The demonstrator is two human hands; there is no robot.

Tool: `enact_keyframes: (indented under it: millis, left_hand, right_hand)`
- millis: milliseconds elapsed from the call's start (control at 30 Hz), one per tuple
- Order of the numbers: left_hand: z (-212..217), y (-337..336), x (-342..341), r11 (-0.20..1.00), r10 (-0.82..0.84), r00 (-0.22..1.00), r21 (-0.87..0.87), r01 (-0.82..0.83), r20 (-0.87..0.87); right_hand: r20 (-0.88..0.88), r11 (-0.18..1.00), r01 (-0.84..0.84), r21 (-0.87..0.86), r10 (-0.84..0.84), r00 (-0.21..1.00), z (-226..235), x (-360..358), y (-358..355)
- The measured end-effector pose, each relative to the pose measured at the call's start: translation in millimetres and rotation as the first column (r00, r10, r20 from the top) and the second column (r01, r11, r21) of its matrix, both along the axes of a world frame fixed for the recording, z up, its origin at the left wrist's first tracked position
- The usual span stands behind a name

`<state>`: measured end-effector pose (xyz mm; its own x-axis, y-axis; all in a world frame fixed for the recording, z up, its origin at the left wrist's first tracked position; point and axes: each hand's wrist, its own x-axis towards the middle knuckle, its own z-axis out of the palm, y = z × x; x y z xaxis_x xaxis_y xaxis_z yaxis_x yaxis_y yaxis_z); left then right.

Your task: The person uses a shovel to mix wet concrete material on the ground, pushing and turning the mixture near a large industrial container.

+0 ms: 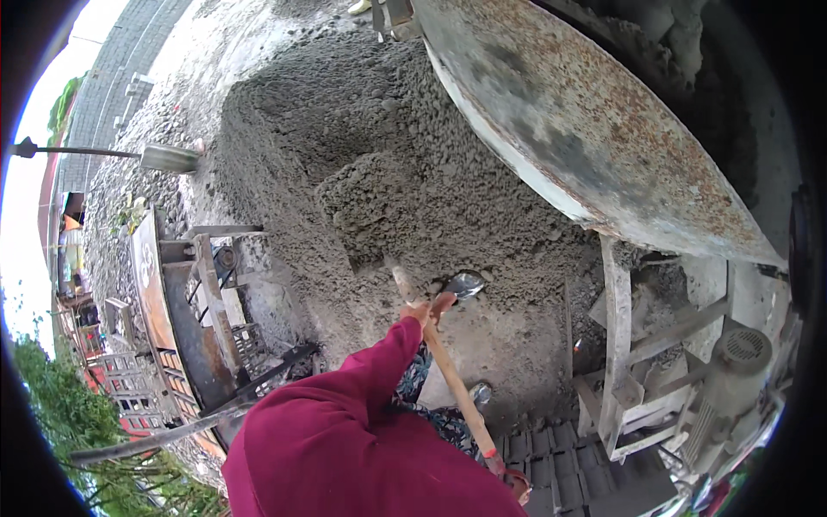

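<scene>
My left hand (419, 312) is closed round the lower part of a shovel's wooden handle (450, 376). Close to the bottom edge, my right hand (518, 488) grips the handle's upper end, partly hidden by my maroon sleeve. The shovel's blade is covered by a heaped load of grey wet mix (370, 200), which sits against a large mound of the same mix (319, 108). Two shiny rounded shapes, apparently my footwear, show beside the handle: one shoe (466, 284) at the mound's edge, the other shoe (481, 394) farther back.
A big rusty metal drum (594, 112) overhangs the mound at the right, above a metal frame (617, 319) and a motor (744, 349). Grey blocks (568, 465) lie lower right. At the left stand a metal machine (207, 293) and another shovel (170, 158).
</scene>
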<state>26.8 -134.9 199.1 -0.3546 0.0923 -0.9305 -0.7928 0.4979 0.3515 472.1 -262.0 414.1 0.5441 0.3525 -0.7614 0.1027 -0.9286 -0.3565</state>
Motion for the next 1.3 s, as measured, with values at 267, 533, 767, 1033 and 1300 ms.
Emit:
enact_keyframes:
  millis: [267, 533, 767, 1033, 1300]
  left_hand:
    - [59.3, -66.5, -250.8, 0.903, -0.332, 0.680, -0.428, 0.030, -0.654]
    - [101.7, -132.7, -38.1, 0.980, 0.199, 0.799, 0.096, -0.176, -0.567]
    - [75.8, -178.0, 247.6, 0.934, 0.187, 0.982, 0.307, -0.184, 0.019]
    - [61.0, -98.2, 318.9, 0.938, -0.239, 0.965, 0.284, 0.200, 0.108]
    - [111.1, -20.5, 298.8, 0.910, -0.274, 0.939, 0.371, 0.184, 0.208]
  right_hand:
    - [-0.930, 0.913, -0.349, -0.210, -0.077, 0.359, -140.4, -87.4, 123.6]
    - [-0.807, 0.967, 0.236, 0.097, -0.062, 0.588, -2.0, 36.5, 44.6]
    - [-0.717, 0.903, 0.407, 0.136, -0.193, 0.670, 58.8, 312.5, -216.9]
    - [-0.766, 0.733, 0.585, 0.348, -0.138, 0.628, 146.3, 206.5, -202.3]
    - [-0.808, 0.730, 0.629, 0.268, -0.185, 0.559, 108.1, 0.6, -18.0]
